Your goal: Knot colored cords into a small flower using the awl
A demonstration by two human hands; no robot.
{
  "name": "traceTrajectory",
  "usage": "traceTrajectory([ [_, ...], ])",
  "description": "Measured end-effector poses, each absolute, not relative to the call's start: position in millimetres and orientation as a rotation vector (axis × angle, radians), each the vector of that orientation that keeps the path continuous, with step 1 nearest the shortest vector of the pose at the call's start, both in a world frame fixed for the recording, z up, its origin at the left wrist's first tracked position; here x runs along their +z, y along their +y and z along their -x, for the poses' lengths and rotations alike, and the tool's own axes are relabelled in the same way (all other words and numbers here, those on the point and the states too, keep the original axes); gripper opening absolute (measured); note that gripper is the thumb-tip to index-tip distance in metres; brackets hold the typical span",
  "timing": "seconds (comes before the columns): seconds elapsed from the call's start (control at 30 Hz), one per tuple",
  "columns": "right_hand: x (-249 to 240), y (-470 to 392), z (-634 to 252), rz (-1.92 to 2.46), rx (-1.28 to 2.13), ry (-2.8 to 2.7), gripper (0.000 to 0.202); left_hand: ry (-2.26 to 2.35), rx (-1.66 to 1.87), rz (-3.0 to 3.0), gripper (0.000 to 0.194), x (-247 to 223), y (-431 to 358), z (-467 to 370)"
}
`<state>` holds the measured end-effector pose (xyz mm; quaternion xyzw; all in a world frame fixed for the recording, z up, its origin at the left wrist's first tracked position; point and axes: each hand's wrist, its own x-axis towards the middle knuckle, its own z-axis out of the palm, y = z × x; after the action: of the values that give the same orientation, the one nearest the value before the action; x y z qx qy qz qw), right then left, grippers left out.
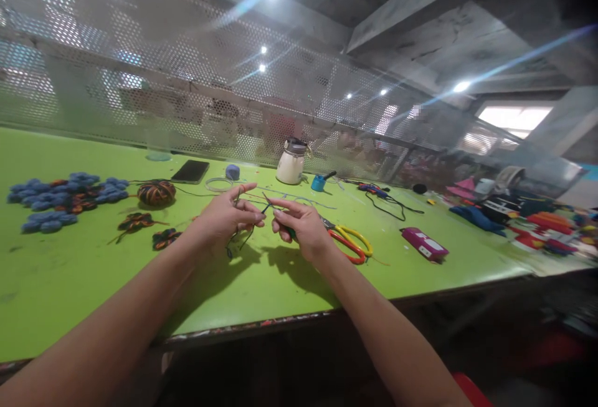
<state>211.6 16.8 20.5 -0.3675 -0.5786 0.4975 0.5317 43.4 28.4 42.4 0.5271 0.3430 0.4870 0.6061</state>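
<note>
Dark yarn [266,209]: between the two hands, above the table, small; worked bit sits just off both sets of fingertips, tails hang down by the left fingers.
Left hand [227,215]: thumb and fingers pinched on dark yarn, index raised, strand seemingly looped over it.
Right hand [301,226]: fingers curled narrow round a thin tool, likely a crochet hook [266,199]; handle mostly hidden in palm.
Key relation: hook tip points away from the wearer and leftward, meeting or nearly meeting the yarn; contact too small to tell. Yarn lies left of the right fingertips; both hands about equally near.
Yarn long axis: cannot tell, bunched; tails run down-left.
Scissors [362,238]: orange and yellow loops just right of right hand, partly covered by it.
Left side: variegated yarn ball [156,194], blue crocheted flowers [70,192], smartphone [190,171].
Beyond hands: white jar [290,166], blue pot [318,183].
Far right: maroon case [424,244].
In the way: nothing seen between fingertips except yarn and hook.
</note>
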Motion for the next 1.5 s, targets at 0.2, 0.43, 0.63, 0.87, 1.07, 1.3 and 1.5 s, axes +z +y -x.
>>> traceTrajectory([
  [0.2,23.6,16.0,-213.6,0.871,1.254,-1.371,0.048,0.755,1.122,-1.198,0.081,41.8,30.1,-42.4],
  [0.43,21.7,19.4,-214.6,0.864,1.273,-1.375,0.049,0.75,1.16,-1.205,0.081,39.3,33.7,-42.4],
  [0.63,17.0,21.5,-213.5,0.882,1.266,-1.415,0.049,0.798,1.157,-1.26,0.079,34.5,38.3,-40.5],
  [0.87,17.0,18.3,-209.4,0.883,1.255,-1.455,0.049,0.812,1.166,-1.282,0.091,35.2,40.7,-38.7],
  [1.07,20.6,17.3,-210.5,0.866,1.274,-1.415,0.049,0.816,1.108,-1.321,0.085,34.9,40.5,-36.9],
  [1.3,19.3,21.6,-214.7,0.849,1.299,-1.376,0.048,0.816,1.071,-1.298,0.082,35.4,40.0,-38.7],
  [1.5,19.9,21.3,-216.1,0.846,1.289,-1.386,0.047,0.774,1.069,-1.232,0.074,38.0,35.9,-41.0],
])
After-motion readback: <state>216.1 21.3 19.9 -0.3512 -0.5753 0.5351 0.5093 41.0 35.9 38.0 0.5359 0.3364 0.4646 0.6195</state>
